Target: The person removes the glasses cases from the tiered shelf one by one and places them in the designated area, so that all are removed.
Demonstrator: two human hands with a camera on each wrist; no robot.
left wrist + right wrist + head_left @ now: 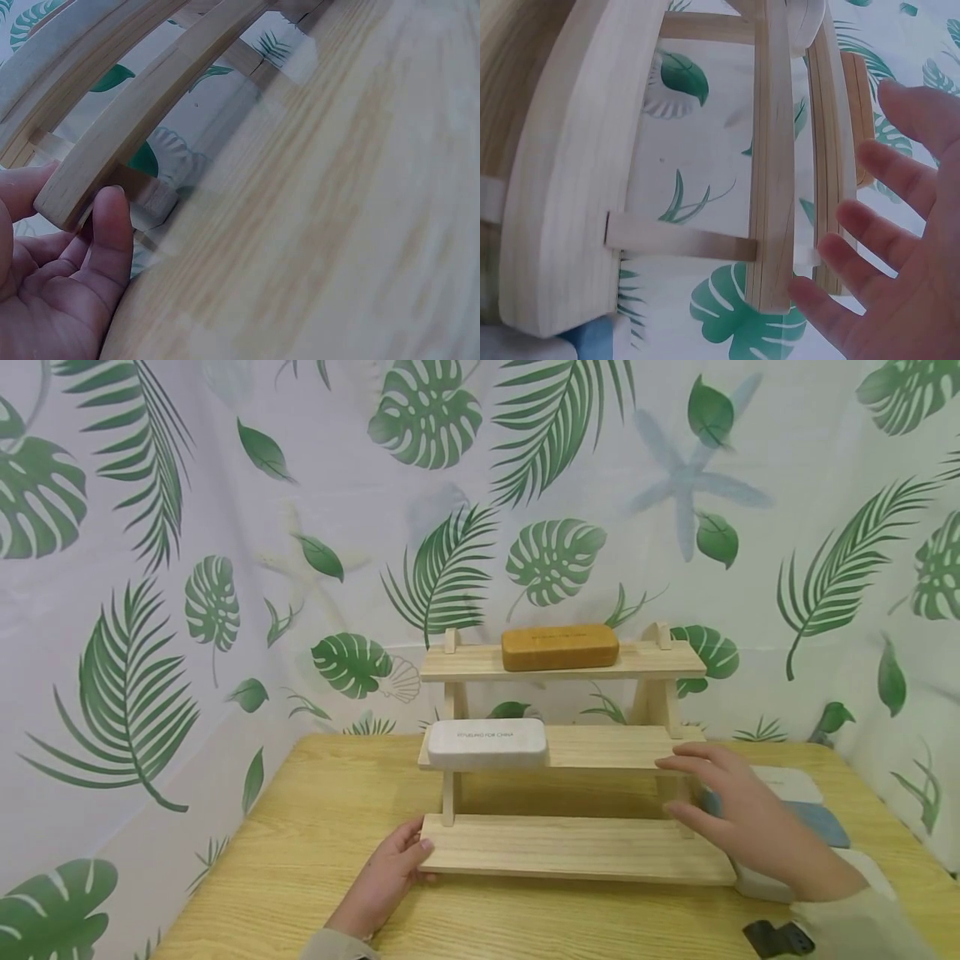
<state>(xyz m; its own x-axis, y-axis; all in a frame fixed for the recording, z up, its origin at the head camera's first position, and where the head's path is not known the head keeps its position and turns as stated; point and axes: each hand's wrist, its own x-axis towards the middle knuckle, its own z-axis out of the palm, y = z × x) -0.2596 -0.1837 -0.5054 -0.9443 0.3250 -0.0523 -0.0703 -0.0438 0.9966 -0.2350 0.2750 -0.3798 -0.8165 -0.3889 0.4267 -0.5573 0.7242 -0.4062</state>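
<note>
A three-tier wooden display stand (570, 852) stands on the table. My left hand (390, 868) grips the left end of its bottom shelf; in the left wrist view, the thumb and fingers (112, 232) lie on either side of the board's end (67, 202). My right hand (750, 818) is held with fingers spread beside the right end of the middle shelf (615, 747), nothing in its grasp. A white glasses case (487, 743) lies on the left of the middle shelf. On the top shelf (465, 662) sits an orange-brown glasses case (560, 649).
To the right of the stand, on the wooden table (285, 860), lie a white case (791, 783), a blue case (825, 822) and another white case (862, 868), partly hidden behind my right hand and forearm. A leaf-patterned sheet (300, 485) hangs behind the table.
</note>
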